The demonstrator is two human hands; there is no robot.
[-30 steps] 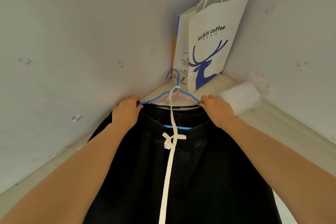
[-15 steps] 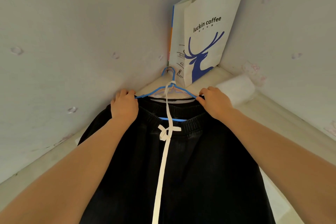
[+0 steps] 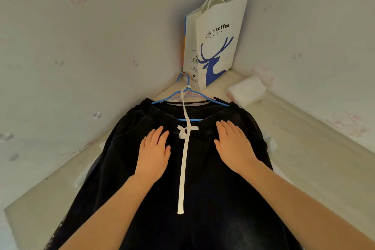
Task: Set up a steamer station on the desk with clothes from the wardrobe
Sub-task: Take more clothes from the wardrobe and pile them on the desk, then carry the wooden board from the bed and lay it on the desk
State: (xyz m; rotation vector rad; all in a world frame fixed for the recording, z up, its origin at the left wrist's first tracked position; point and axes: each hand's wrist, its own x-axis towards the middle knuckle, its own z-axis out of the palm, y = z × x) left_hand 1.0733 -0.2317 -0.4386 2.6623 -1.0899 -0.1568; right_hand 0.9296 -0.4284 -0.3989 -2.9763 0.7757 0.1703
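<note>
Bag (image 3: 218, 50) and white bundle (image 3: 246, 91) crowd the desk corner (image 3: 233, 78).

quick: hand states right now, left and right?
Left hand: open, palm flat on the black trousers.
Right hand: open, flat on the trousers too.

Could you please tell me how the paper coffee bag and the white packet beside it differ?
The paper bag stands upright in the corner; the white packet lies low beside it. The bag bears a blue deer and lettering; the packet looks plain. Both are mainly white.
</note>
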